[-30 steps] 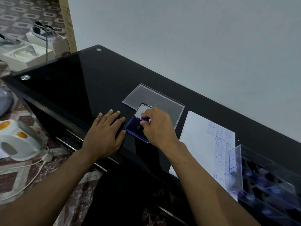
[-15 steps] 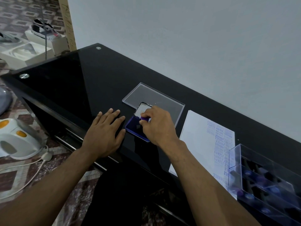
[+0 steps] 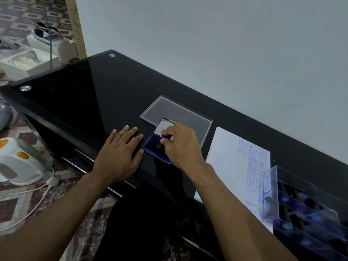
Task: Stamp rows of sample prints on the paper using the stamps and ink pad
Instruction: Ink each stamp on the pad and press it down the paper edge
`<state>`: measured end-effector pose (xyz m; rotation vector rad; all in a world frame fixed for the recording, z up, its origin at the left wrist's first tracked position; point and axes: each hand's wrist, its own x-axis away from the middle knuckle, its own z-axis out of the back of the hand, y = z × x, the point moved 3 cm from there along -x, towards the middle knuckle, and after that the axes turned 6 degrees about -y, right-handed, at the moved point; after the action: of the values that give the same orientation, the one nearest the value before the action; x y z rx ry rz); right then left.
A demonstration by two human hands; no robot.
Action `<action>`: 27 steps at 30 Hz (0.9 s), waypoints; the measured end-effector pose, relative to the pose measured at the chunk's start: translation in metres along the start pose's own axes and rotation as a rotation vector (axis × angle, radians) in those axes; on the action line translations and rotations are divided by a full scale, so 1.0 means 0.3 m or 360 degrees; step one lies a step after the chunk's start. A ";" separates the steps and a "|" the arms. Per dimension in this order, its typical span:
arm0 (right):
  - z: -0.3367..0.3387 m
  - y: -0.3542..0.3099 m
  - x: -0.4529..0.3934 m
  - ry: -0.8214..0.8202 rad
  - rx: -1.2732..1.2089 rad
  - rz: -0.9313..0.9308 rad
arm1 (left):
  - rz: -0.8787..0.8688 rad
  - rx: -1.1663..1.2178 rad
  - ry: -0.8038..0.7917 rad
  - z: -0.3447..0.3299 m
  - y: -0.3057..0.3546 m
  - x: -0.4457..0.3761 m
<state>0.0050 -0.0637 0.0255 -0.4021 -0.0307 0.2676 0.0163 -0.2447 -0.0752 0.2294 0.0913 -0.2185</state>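
A blue ink pad lies open on the black glass table, its lid raised behind it. My right hand grips a stamp with a purple knob and holds it down on the pad. My left hand rests flat on the table, fingers spread, just left of the pad. A white paper with rows of blue prints lies to the right. A clear box holding several more stamps stands at the far right.
A clear plastic lid lies flat behind the ink pad. The wall runs close along the table's far edge. On the floor at the left are a white appliance with its cord and some white boxes.
Both hands stay where they were; my right hand keeps the stamp on the pad. Only the view has shifted slightly.
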 end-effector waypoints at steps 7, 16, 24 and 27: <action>0.010 -0.005 0.007 -0.0020 0.0042 0.0007 | 0.0001 0.0013 -0.0004 0.001 0.001 0.002; -0.005 0.003 0.009 0.0001 0.0030 0.0018 | 0.0007 0.0033 -0.0035 0.011 0.004 0.002; 0.026 0.061 0.061 0.0274 -0.0328 -0.0100 | -0.0030 0.0215 -0.0026 0.051 0.077 -0.018; 0.084 0.111 0.108 0.0418 -0.0458 -0.0094 | -0.0114 0.0226 -0.0011 0.067 0.152 -0.033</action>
<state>0.0258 -0.0159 0.0349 -0.7188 0.1783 0.1499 0.0182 -0.2040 -0.0446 0.3671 0.0773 -0.2977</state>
